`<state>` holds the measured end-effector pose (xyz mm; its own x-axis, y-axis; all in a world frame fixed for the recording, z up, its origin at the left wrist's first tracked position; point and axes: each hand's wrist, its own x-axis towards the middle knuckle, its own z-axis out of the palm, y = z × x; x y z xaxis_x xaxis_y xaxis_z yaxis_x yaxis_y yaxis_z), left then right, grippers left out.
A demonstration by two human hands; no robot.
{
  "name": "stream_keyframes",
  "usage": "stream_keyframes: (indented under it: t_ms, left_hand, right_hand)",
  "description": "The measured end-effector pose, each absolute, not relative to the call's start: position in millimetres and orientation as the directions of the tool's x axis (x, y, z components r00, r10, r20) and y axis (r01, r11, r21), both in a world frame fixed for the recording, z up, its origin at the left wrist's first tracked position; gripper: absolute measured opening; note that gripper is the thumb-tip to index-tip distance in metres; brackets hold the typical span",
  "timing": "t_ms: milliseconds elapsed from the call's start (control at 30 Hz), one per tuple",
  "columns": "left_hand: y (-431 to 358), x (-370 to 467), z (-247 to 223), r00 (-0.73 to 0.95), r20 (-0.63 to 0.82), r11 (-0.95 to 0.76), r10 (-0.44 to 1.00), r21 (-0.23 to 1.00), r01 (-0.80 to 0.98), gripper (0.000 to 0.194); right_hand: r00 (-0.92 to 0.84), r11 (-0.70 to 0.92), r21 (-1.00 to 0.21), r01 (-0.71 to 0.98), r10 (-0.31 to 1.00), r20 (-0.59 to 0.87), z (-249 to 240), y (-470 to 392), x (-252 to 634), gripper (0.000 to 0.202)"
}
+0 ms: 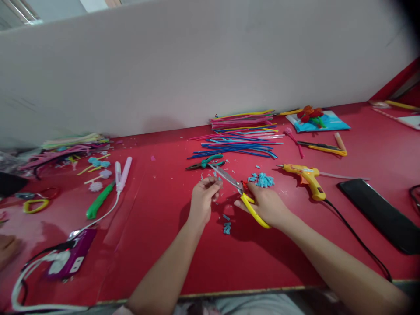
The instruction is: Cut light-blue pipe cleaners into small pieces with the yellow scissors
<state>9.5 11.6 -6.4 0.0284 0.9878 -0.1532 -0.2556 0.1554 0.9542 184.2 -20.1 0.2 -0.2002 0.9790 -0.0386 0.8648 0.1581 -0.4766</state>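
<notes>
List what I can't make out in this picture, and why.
- Head view: anything pinched in the left hand, hidden by its curled fingers.
- Head view: the rest of another person's hand, cut off by the left edge.
- Head view: any lettering on the glue gun, too small and blurred.

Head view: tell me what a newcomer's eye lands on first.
Probably the yellow-handled scissors, in the right hand over the middle of the red table. Next, the yellow hot glue gun lying to that hand's right. Then the brightly coloured pipe cleaners, piled beyond the hand near the white partition.
</notes>
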Motion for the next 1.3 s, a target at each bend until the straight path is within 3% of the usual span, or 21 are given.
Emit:
stream_keyframes:
  t_ms: [167, 300, 533, 1300]
  left_hand:
    - [15.1, 3.7, -4.8, -0.008, -0.1, 0.093, 0.995, 0.948, -0.303, 0.009]
    - [15.5, 2.0, -3.8, -0.024, -0.096, 0.083, 0.995, 0.943, -0.321, 0.01]
    - [15.8, 1.5, -3.2, -0.033, -0.115, 0.097, 0.993, 0.935, -0.34, 0.011]
    - [15.6, 1.3, -3.6, -0.004, -0.109, 0.098, 0.994, 0.909, -0.405, 0.007]
  right_hand:
    - [-0.229, 0.199, -0.325, 0.925, 0.972, -0.056, -3.7, -22.4, 177.9, 0.051]
    - [-0.227, 0.205, -0.276, 0.939, 0.973, -0.05, -8.1, -22.7, 176.3, 0.051]
    - [-0.25, 0.226, -0.262, 0.938, 0.966, -0.064, -8.7, -21.9, 177.0, 0.043]
    - [-0.273, 0.251, -0.27, 0.929, 0.961, -0.046, -8.2, -23.0, 179.3, 0.046]
